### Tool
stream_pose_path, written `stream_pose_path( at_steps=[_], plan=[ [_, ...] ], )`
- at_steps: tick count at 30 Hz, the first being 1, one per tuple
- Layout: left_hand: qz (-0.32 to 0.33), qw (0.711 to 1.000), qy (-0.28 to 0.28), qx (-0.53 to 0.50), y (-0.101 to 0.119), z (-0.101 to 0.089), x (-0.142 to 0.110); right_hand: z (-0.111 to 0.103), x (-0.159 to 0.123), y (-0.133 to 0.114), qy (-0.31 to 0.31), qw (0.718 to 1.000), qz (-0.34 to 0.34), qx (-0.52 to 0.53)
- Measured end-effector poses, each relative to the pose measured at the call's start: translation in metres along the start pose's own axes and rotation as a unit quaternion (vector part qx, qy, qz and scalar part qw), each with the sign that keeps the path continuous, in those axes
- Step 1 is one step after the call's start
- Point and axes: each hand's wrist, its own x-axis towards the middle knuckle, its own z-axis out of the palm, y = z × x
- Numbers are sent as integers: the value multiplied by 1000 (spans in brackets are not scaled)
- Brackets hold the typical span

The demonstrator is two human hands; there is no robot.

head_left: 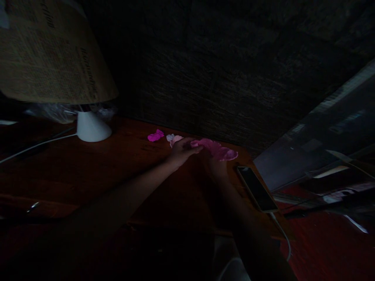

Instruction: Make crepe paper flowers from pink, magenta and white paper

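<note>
At your nine o'clock stands the lamp [93, 128] on the wooden table [117, 168]. Near your left hand [180, 154], toward ten o'clock, lie a magenta piece [156, 136], a white piece [170, 137] and a pale pink piece [176, 139]. Your left hand pinches the near end of the crinkled pink piece [216, 149], which spreads toward three o'clock over your right hand [217, 168]; its fingers are hidden, so its grip can't be told. The thin piece probably creases or tears easily: pinch lightly and support it evenly. The phone [258, 189] lies at four o'clock from your right hand; keep your wrist off it.
</note>
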Motion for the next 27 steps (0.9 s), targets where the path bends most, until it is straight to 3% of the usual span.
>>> stream_pose_path(
  at_steps=[7,14,19,23,27],
  plan=[
    [6,999,-16,-49,2,0,0,0,5,4,78,994,9,69],
    [20,1000,-11,-20,4,1,-1,-2,4,2,73,991,36,102],
    [-4,997,4,-72,3,-1,0,2,-2,-7,47,995,57,73],
    [-23,995,23,-91,1,-1,0,1,-2,-7,72,993,74,56],
    [-27,992,3,-120,-1,-1,2,0,2,-2,75,989,88,92]
  ],
)
